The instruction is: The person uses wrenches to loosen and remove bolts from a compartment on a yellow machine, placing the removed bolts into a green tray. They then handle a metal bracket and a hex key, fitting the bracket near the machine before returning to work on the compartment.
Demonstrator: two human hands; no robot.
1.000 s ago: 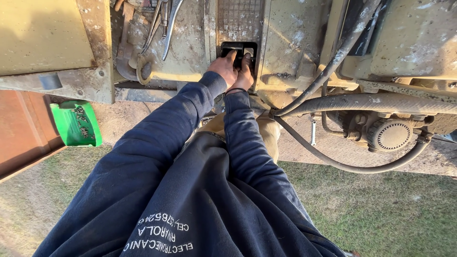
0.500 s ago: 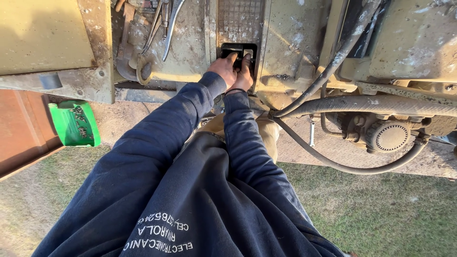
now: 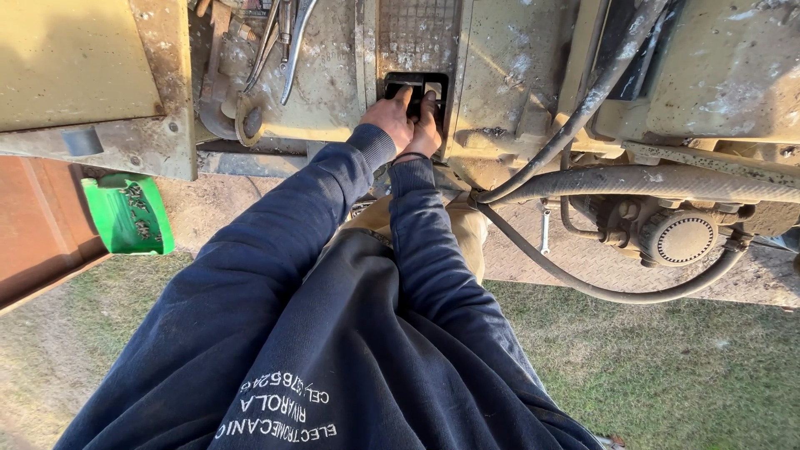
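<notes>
Both my arms, in dark blue sleeves, reach forward to a small black rectangular part [image 3: 416,82] set in the side of a dirty yellow machine [image 3: 500,75]. My left hand [image 3: 390,119] grips the part's left side with its fingers curled over the edge. Pressed close beside it, my right hand [image 3: 427,129] has its fingertips on the part's right side, by a pale insert. What lies inside the part is hidden by my fingers. A mesh grille [image 3: 417,33] sits just above it.
Thick rubber hoses [image 3: 633,179] and a round ribbed cap [image 3: 683,237] are at the right. Metal tools [image 3: 283,42] hang at the upper left. A green container [image 3: 129,212] stands by a rust-red panel [image 3: 33,225]. A wrench [image 3: 544,229] lies on tread plate; grass [image 3: 667,367] is below.
</notes>
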